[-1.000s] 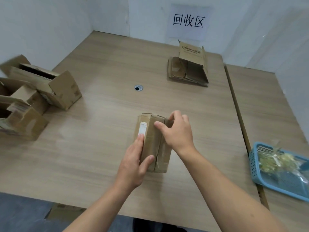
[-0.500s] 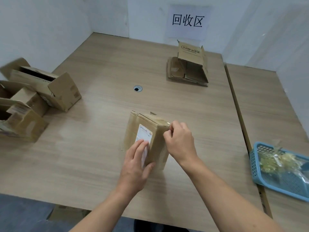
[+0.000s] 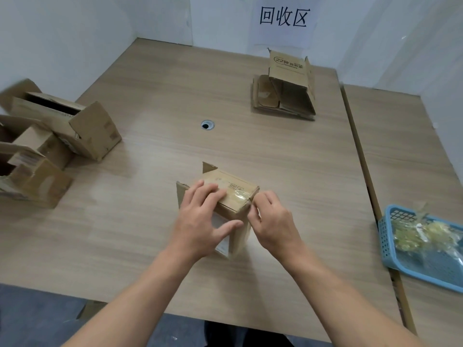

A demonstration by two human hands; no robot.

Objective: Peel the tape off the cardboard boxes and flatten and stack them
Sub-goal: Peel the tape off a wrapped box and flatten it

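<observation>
A small brown cardboard box [image 3: 231, 194] stands tilted on the wooden table [image 3: 155, 101], just in front of me. Clear tape [image 3: 240, 196] runs over its top face to the right edge. My left hand [image 3: 203, 222] rests on the box's top and near side, fingers spread, thumb against the front face. My right hand [image 3: 271, 225] pinches the tape end at the box's top right corner. A white label on the front is partly hidden by my left hand.
Several untouched boxes [image 3: 62, 123] are piled at the table's left edge. Flattened cardboard [image 3: 283, 101] lies at the back under a wall sign, one opened box on top. A blue basket [image 3: 426, 249] with crumpled tape sits at the right. A cable hole [image 3: 207, 125] is mid-table.
The box has been turned and tipped, so its taped face is now on top. My left hand moved up onto the top; my right hand shifted to the right corner and pinched the tape.
</observation>
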